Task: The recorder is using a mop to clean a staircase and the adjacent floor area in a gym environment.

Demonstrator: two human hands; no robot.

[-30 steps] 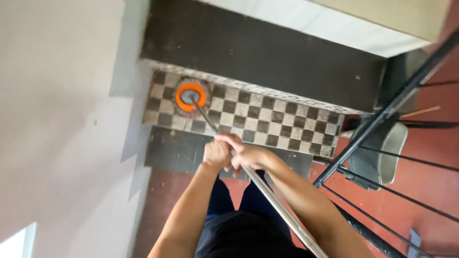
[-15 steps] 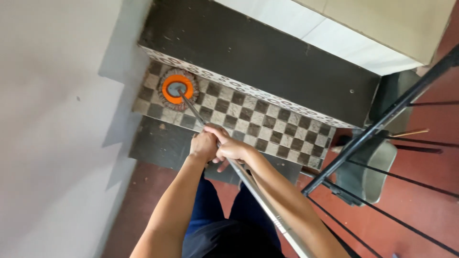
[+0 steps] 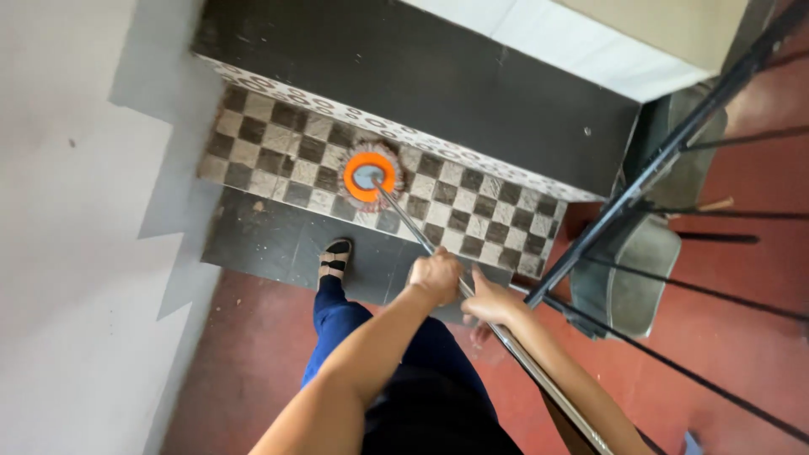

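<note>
Checkered step point(image 3: 278, 160) wants firm, even strokes: both hands, left point(image 3: 436, 276) and right point(image 3: 491, 303), grip the pole point(image 3: 404, 221) pressing the mop point(image 3: 368, 176) flat.

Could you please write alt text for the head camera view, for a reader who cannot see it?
Seen from above, a person's left hand and right hand grip the thin metal handle of a round orange-centred spin mop, whose head rests on a black-and-white checkered stair tread. One sandalled foot stands on the dark step below, beside a black metal railing.
</note>
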